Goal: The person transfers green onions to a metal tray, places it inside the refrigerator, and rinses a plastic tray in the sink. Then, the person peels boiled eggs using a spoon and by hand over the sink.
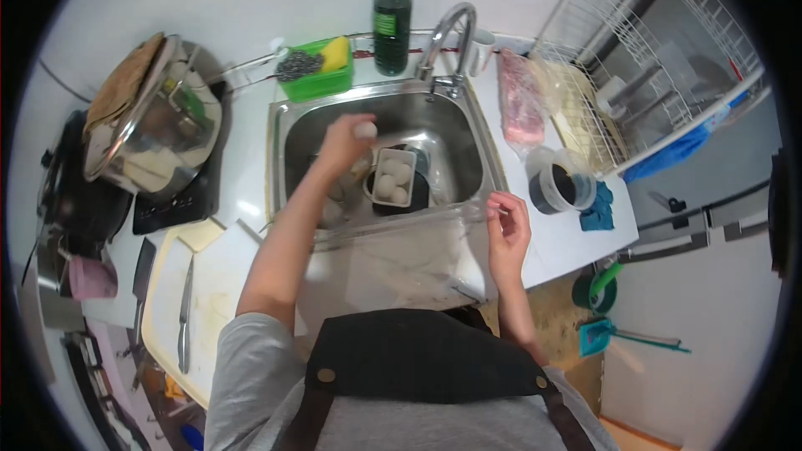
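Over the left part of the steel sink (451, 169) is my left hand (344, 144), its fingers closed on a white egg (365, 129). Below and to the right of it, a small white container (407, 154) holds several pale eggs (388, 186) and rests on something dark in the basin. My right hand (507, 221) is at the sink's front right corner, fingers curled with the thumb near them; whether it holds the edge of the clear plastic sheet (393, 259) there is hard to make out.
Behind the sink stand a green tray (322, 83) with scrubbers, a green soap bottle (392, 29) and the faucet (451, 42). To the right lie packaged meat (522, 100) and a tub of dark liquid (561, 184). A knife (185, 317) lies on the cutting board (219, 305) at left.
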`<act>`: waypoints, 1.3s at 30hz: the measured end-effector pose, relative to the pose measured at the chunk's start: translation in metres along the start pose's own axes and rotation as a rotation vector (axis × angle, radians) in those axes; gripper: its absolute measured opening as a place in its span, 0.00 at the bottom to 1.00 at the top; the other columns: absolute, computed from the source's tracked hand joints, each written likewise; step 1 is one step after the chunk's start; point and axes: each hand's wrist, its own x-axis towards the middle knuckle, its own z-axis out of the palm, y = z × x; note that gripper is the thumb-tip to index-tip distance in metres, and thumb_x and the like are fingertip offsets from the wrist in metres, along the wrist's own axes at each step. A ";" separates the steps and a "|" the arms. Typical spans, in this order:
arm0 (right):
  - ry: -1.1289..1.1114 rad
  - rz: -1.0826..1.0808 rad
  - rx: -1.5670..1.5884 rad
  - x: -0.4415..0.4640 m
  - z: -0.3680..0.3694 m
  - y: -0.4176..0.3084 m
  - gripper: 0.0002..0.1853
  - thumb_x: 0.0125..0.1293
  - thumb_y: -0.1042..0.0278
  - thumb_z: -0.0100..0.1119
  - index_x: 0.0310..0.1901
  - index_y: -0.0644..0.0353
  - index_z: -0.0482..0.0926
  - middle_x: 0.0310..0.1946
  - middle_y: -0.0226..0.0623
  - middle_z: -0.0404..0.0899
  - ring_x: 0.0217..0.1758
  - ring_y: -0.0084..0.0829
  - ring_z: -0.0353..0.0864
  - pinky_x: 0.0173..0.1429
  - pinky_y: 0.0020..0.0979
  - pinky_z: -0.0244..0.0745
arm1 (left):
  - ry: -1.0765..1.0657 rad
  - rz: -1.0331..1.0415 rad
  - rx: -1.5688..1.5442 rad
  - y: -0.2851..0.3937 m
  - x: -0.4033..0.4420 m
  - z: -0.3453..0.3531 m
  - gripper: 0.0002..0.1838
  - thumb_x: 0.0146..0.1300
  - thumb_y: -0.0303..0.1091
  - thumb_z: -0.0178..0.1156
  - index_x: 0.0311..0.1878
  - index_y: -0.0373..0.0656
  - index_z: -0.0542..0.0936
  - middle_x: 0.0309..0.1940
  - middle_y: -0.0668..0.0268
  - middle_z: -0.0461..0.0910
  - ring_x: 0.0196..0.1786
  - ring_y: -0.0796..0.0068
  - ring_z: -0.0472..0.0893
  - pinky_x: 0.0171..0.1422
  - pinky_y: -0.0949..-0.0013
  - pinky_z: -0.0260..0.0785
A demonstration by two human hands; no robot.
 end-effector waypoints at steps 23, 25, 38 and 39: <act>-0.305 0.583 0.485 0.129 0.090 0.102 0.27 0.59 0.68 0.59 0.61 0.57 0.66 0.48 0.34 0.72 0.46 0.30 0.73 0.46 0.32 0.74 | 0.142 -0.510 -1.120 -0.025 -0.034 -0.072 0.19 0.68 0.37 0.53 0.57 0.37 0.69 0.46 0.54 0.78 0.44 0.67 0.81 0.45 0.73 0.78; -0.253 0.708 0.538 0.162 0.113 0.121 0.33 0.57 0.62 0.61 0.64 0.55 0.62 0.53 0.35 0.68 0.49 0.34 0.69 0.49 0.38 0.72 | -0.041 -0.551 -1.379 0.015 -0.027 -0.049 0.20 0.71 0.36 0.48 0.56 0.28 0.68 0.49 0.49 0.76 0.47 0.64 0.80 0.47 0.72 0.79; -0.676 0.679 0.253 0.200 0.116 0.087 0.16 0.64 0.57 0.54 0.46 0.60 0.75 0.41 0.36 0.76 0.42 0.32 0.78 0.48 0.29 0.74 | -0.272 -0.690 -1.626 0.028 -0.009 0.059 0.17 0.70 0.34 0.48 0.55 0.32 0.69 0.48 0.53 0.75 0.51 0.61 0.77 0.59 0.67 0.74; -0.783 0.555 0.180 0.183 0.110 0.067 0.15 0.65 0.59 0.54 0.46 0.61 0.75 0.44 0.37 0.77 0.43 0.31 0.78 0.48 0.29 0.74 | -0.293 -0.707 -1.498 0.035 -0.008 0.062 0.16 0.70 0.34 0.48 0.55 0.34 0.70 0.48 0.54 0.75 0.50 0.62 0.77 0.57 0.68 0.74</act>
